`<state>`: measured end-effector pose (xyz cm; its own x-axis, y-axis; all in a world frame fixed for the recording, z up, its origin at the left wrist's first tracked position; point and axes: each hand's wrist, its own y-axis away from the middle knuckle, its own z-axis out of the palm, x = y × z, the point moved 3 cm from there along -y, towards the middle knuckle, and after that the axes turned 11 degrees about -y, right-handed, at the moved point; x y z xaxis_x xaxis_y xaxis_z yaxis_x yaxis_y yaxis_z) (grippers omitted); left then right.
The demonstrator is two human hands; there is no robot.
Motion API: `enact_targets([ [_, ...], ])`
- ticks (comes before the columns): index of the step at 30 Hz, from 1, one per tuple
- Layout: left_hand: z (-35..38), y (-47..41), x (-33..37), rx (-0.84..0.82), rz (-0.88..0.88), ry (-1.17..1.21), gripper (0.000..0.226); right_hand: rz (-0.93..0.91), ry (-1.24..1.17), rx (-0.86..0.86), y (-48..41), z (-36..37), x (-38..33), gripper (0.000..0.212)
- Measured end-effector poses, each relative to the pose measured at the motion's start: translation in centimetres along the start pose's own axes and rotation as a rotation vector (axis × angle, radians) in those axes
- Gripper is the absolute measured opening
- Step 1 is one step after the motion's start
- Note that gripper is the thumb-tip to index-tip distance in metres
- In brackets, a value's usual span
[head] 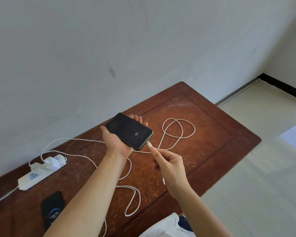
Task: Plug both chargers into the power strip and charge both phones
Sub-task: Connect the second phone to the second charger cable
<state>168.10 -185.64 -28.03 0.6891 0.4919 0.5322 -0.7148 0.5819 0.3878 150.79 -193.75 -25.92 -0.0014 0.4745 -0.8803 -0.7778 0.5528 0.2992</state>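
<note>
Worn tabletop (pixel 203 117) | left hand (pixel 117 142) cradling phone (pixel 129 131), long axis running toward right hand (pixel 169 165) | right grip pinching cable plug (pixel 149 144), sitting at phone's port, seating unconfirmed.

Single head-worn view, looking forward and down over the table (pixel 212 117), close above both forearms.

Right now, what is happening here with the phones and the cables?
A person is charging two phones at a wooden table. The left hand holds a black phone flat on its palm, while the right hand pinches the plug of a white cable at the phone's port; I cannot tell if it is fully in. Both chargers already sit in the power strip. A second phone lies on the table with its screen lit.
</note>
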Motion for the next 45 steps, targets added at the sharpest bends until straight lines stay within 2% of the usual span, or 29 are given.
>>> enact_targets([
  [15, 1.3, 0.5, 0.3, -0.007, 0.002, -0.085, 0.098, 0.086, 0.067, -0.043, -0.3, -0.2, -1.9, 0.023],
  [35, 1.9, 0.8, -0.9, -0.035, -0.053, -0.135, 0.092, 0.125, 0.038, -0.012, -0.5, -0.5, -1.7, 0.028],
  [42, 3.0, 1.0, 0.2, -0.077, -0.096, -0.176, 0.095, 0.099, 0.145, -0.068, -1.1, -0.8, -2.5, 0.019],
  [45, 3.1, 1.2, 0.6, -0.089, -0.104, -0.232, 0.096, 0.086, 0.019, -0.037, -1.5, -1.2, -2.6, 0.021],
])
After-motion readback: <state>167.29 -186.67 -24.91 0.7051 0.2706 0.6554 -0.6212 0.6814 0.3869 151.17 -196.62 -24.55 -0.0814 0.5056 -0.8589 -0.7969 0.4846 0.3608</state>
